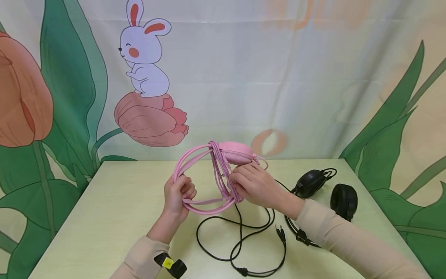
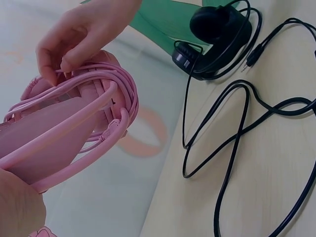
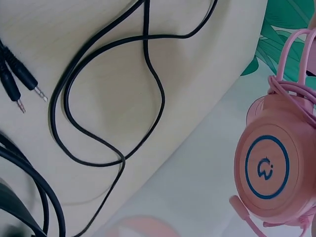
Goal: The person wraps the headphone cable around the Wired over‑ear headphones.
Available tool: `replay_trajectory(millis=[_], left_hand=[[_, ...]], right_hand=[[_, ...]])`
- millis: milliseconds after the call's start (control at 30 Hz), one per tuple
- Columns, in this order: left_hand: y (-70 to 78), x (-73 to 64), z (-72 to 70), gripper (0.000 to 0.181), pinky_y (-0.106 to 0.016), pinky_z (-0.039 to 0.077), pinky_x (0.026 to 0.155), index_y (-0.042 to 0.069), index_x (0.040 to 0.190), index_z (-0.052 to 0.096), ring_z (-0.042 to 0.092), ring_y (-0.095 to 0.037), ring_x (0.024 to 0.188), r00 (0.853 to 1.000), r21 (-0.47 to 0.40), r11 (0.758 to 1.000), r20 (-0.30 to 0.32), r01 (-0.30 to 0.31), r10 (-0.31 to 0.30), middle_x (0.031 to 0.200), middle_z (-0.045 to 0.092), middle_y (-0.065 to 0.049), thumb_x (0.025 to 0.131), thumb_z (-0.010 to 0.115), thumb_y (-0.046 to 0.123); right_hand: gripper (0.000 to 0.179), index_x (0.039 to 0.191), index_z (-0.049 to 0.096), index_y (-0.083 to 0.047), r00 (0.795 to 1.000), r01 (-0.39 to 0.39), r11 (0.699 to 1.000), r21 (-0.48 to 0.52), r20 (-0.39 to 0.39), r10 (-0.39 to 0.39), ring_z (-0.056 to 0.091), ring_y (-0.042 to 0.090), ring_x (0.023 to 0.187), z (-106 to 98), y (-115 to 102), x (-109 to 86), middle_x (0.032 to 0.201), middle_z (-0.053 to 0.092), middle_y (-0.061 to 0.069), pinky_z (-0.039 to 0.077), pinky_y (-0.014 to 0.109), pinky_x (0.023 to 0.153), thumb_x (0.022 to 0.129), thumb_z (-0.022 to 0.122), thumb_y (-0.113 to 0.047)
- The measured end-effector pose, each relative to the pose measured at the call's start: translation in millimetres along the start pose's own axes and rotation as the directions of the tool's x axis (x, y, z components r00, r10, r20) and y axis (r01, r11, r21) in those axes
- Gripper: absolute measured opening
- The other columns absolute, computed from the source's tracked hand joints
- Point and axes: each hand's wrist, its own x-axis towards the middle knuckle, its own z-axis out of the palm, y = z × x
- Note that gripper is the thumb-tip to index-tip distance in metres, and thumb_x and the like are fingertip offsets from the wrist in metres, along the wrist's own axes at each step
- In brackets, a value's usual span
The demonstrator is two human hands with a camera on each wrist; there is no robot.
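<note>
A pink headset (image 1: pixel 236 152) is held up above the table, its own pink cable (image 1: pixel 216 164) wound in several turns around the earcups. My left hand (image 1: pixel 179 197) grips the headband at its curve. At the earcup end, my right hand (image 1: pixel 257 185) has curled fingers at the wound cable; in the left wrist view its thumb and fingertips (image 2: pixel 52 74) pinch at the strands. One earcup (image 3: pixel 266 168) shows a blue ring and logo in the right wrist view, with a small microphone (image 3: pixel 239 207) beside it.
A black headset (image 1: pixel 311 183) lies at the table's right, partly behind my right forearm. Its black cable (image 1: pixel 217 217) loops across the middle of the table (image 1: pixel 115 217) and ends in two plugs (image 1: pixel 280 231). A printed cloth (image 1: pixel 223 77) hangs behind the table.
</note>
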Motion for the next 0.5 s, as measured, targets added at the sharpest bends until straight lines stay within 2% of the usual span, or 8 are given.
replay_trajectory(millis=[133, 367, 500], left_hand=[[-0.3, -0.5, 1.8, 0.024, -0.026, 0.012, 0.045, 0.013, 0.064, 0.035, 0.018, -0.009, 0.041, 1.0, -0.008, 1.0, 0.003, -0.01, 0.01, 0.045, 0.027, 0.006, 0.079, 0.037, -0.006], [0.3, -2.0, 2.7, 0.025, -0.025, 0.012, 0.045, 0.013, 0.063, 0.035, 0.018, -0.009, 0.04, 1.0, -0.013, 1.0, 0.014, -0.024, 0.024, 0.045, 0.027, 0.006, 0.079, 0.036, -0.006], [1.1, -2.1, 2.5, 0.025, -0.027, 0.011, 0.047, 0.012, 0.063, 0.035, 0.017, -0.01, 0.041, 1.0, -0.019, 0.999, 0.012, -0.028, 0.028, 0.046, 0.027, 0.006, 0.079, 0.036, -0.006]], right_hand=[[0.019, 0.102, 0.06, -0.007, 0.999, -0.043, 0.999, 0.016, -0.011, 0.043, 0.057, 0.018, 0.09, 1.1, -0.6, -2.1, 0.096, 0.063, 0.002, 0.044, 0.032, 0.088, 0.084, 0.054, -0.009], [0.047, 0.127, 0.048, 0.002, 0.993, -0.107, 0.994, 0.031, -0.043, 0.108, 0.057, 0.019, 0.088, 3.1, -3.5, -5.8, 0.092, 0.061, 0.004, 0.045, 0.034, 0.087, 0.082, 0.053, -0.009], [0.045, 0.127, 0.049, 0.002, 0.994, -0.097, 0.995, 0.039, -0.05, 0.099, 0.059, 0.019, 0.088, 3.3, -4.7, -4.5, 0.091, 0.062, 0.004, 0.044, 0.036, 0.089, 0.083, 0.052, -0.008]])
